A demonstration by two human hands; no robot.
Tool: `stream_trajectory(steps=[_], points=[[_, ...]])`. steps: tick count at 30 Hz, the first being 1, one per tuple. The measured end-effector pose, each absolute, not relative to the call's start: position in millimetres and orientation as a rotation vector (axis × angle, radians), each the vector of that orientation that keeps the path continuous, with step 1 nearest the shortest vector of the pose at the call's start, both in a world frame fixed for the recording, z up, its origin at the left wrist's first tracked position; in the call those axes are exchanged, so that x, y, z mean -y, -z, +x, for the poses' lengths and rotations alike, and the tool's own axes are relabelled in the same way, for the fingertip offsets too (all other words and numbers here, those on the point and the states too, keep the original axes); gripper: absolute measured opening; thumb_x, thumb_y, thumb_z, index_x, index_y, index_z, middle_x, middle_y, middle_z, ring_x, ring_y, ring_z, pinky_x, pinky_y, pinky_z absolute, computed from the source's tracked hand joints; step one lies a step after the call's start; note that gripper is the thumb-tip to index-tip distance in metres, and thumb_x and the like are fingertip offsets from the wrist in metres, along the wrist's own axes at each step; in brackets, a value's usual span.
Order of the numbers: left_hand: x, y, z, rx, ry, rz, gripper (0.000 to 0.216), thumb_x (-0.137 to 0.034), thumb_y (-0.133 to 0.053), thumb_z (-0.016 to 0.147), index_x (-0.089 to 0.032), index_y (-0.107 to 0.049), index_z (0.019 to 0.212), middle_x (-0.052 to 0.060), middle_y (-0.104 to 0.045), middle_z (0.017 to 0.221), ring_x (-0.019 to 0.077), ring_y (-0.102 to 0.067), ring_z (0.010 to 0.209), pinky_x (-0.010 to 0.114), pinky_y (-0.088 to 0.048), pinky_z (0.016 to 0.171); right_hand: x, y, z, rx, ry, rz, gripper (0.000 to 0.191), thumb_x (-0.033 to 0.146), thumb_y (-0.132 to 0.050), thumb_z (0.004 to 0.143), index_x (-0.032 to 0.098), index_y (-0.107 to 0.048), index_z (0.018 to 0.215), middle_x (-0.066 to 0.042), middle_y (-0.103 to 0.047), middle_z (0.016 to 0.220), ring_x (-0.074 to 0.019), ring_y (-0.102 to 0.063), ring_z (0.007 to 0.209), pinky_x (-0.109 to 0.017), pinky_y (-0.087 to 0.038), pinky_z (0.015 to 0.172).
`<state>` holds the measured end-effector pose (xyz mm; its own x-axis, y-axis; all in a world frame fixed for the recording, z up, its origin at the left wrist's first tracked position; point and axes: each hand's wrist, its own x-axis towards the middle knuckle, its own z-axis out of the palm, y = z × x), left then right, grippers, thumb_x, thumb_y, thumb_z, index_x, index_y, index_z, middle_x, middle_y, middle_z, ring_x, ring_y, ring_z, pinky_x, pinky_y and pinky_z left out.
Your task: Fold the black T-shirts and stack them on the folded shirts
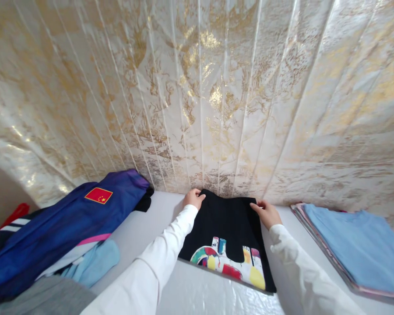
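A folded black T-shirt lies flat on the white table, with a multicoloured print across its near half. At its far left corner, my left hand pinches the cloth between thumb and fingers. My right hand grips the far right corner, its thumb on top and the other fingers partly hidden at the edge. Both of my sleeves are white.
On the left lies a heap of clothes with a blue jacket on top, and light blue and grey cloth below. A neat stack topped by a light blue shirt stands right. Behind the table hangs a gold-patterned curtain.
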<state>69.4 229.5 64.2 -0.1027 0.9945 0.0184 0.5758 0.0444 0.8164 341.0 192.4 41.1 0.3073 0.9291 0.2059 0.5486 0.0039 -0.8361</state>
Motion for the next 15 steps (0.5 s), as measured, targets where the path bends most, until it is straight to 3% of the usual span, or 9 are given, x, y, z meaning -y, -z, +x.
stream_trajectory(steps=[5,9,13,15], points=[[-189.0,-101.6,57.3,-1.43,-1.068,1.624,0.021,-0.029,-0.055,0.092,-0.014,-0.059,0.106,0.007,-0.061,0.108,0.0201,-0.059,0.097,0.04,-0.049,0.084,-144.7,-82.1,327.1,1.41,-0.665,-1.368,0.042,0.062,-0.053,0.069,0.022,-0.053,0.081,-0.002,-0.064,0.077,-0.0194,-0.059,0.077,-0.03,-0.046,0.073],[-113.2,-138.1,22.3,-1.134,-1.063,1.65,0.01,-0.02,-0.05,0.085,-0.015,-0.058,0.082,0.005,-0.068,0.092,0.0188,-0.061,0.092,0.03,-0.046,0.083,-65.3,-124.2,327.2,1.488,-0.924,-1.107,0.03,0.052,-0.057,0.08,0.024,-0.053,0.091,-0.003,-0.067,0.087,-0.0193,-0.061,0.085,-0.03,-0.047,0.078],[-18.4,-158.1,-17.5,-0.799,-0.793,1.691,0.013,-0.025,-0.049,0.082,-0.016,-0.055,0.073,0.007,-0.07,0.09,0.0186,-0.063,0.082,0.029,-0.046,0.077,30.6,-145.6,332.7,1.69,-1.274,-1.055,0.025,0.049,-0.052,0.086,0.026,-0.055,0.092,-0.008,-0.069,0.096,-0.0243,-0.062,0.094,-0.037,-0.048,0.085],[26.9,-155.1,-27.5,-0.747,-0.594,1.718,0.011,-0.016,-0.046,0.078,-0.017,-0.055,0.072,0.006,-0.07,0.088,0.0177,-0.063,0.08,0.028,-0.046,0.075,71.2,-139.9,330.5,1.872,-1.396,-1.109,0.029,0.053,-0.05,0.085,0.026,-0.058,0.09,-0.008,-0.07,0.095,-0.0257,-0.063,0.093,-0.039,-0.049,0.085]])
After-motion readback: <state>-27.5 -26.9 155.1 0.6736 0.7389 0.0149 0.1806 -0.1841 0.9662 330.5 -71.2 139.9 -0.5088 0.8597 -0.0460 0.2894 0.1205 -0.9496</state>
